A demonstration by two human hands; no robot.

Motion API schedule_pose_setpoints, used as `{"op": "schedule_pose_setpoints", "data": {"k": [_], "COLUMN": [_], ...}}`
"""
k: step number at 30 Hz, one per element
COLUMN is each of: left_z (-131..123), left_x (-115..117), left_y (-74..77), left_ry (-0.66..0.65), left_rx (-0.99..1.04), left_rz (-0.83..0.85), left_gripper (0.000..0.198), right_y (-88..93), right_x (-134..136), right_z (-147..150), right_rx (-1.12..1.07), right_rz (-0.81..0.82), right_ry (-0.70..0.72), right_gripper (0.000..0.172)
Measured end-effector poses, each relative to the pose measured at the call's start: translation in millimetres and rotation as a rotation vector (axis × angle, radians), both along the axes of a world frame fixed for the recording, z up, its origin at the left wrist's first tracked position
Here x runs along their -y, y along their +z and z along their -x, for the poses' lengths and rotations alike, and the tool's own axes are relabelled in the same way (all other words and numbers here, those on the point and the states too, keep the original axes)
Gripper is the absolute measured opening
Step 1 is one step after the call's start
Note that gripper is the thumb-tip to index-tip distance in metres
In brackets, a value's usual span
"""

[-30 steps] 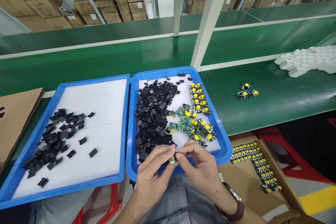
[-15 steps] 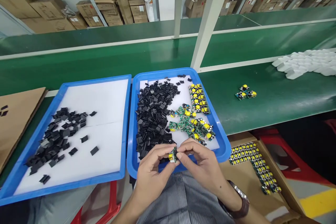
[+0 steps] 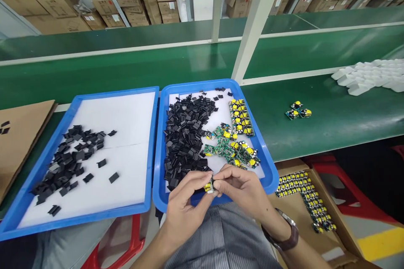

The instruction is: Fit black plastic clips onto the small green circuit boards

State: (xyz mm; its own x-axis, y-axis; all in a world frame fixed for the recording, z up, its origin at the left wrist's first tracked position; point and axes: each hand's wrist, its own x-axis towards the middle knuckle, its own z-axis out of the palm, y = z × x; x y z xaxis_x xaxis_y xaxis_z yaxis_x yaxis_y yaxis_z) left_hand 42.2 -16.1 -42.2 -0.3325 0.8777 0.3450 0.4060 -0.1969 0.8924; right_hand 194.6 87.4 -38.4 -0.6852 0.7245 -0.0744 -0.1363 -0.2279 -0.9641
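Between the fingertips of both hands is a small circuit board [image 3: 208,186] with a yellow part on it, held over the near edge of the blue tray [image 3: 274,176]. My left hand [image 3: 189,197] pinches it from the left. My right hand [image 3: 241,191] grips its right side with thumb and forefinger; fingers cover much of it. Just beyond the hands, a heap of black folded plastic pieces [image 3: 186,134] fills the tray's left half. To its right lie loose circuit boards [image 3: 225,147], and a neat block of boards with yellow parts [image 3: 241,117] stands at the tray's far right.
A second blue tray [image 3: 149,155] on the left holds scattered black pieces [image 3: 69,159]. Three boards [image 3: 298,110] sit on the green bench [image 3: 271,134]. White parts [image 3: 369,76] lie farther right. An open carton [image 3: 293,214] with rows of boards stands low at right.
The right thumb and fingers have shifted slightly over the circuit board, which shows less of its green face now. The whole view has moved a little.
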Motion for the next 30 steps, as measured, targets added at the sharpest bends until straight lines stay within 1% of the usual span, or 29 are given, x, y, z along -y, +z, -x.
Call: {"op": "schedule_pose_setpoints", "data": {"k": [1, 2, 4, 5, 7, 9, 13, 19, 22, 23, 25, 27, 29, 30], "left_z": [-1, -1, -2, -3, -4, -6, -10, -11, -10, -10, -11, -12, -12, -11], "left_x": [1, 1, 2, 2, 2, 1, -1, -2, -1, -1, -2, -2, -2, -2], "left_y": [-0.7, -1.5, -3.2, -3.9, -4.6, -4.1, -1.3, -1.9, -4.5, -5.1, -5.6, -4.3, -1.2, 0.8], "left_ry": [0.025, 0.055, 0.106, 0.121, 0.133, 0.149, 0.175, 0.145, 0.138, 0.136, 0.127, 0.114, 0.102, 0.103], "left_rx": [-0.010, -0.020, -0.034, -0.040, -0.062, -0.102, -0.167, -0.197, -0.178, -0.171, -0.167, -0.182, -0.220, -0.242], "left_rz": [0.016, 0.034, 0.060, 0.063, 0.048, 0.017, -0.045, -0.064, -0.059, -0.053, -0.046, -0.028, 0.002, 0.015], "left_gripper": [0.041, 0.042, 0.045, 0.046, 0.048, 0.048, 0.047, 0.043, 0.041, 0.039, 0.036, 0.038, 0.048, 0.057], "right_y": [0.0, 0.2, 0.2, 0.0, -1.1, -2.7, -2.6, 3.3, 2.3, 1.6, 0.5, -0.4, -1.9, -3.2], "right_x": [-1, 0, 2, 4, 9, 13, 15, 7, 7, 9, 14, 15, 1, -12], "right_z": [-2, -4, -8, -9, -12, -12, -11, -12, -9, -7, -4, -4, -12, -20], "right_rx": [-0.010, -0.004, 0.025, 0.038, 0.050, 0.059, 0.062, 0.125, 0.104, 0.090, 0.077, 0.096, 0.158, 0.224], "right_rz": [0.039, 0.037, -0.056, -0.116, -0.221, -0.271, -0.277, -0.358, -0.337, -0.318, -0.310, -0.373, -0.491, -0.559], "right_ry": [0.000, -0.016, -0.054, -0.063, -0.064, -0.065, -0.063, 0.053, 0.078, 0.061, -0.023, -0.130, -0.236, -0.308], "right_gripper": [0.013, 0.019, 0.030, 0.032, 0.033, 0.035, 0.033, 0.035, 0.033, 0.030, 0.025, 0.023, 0.017, 0.014]}}
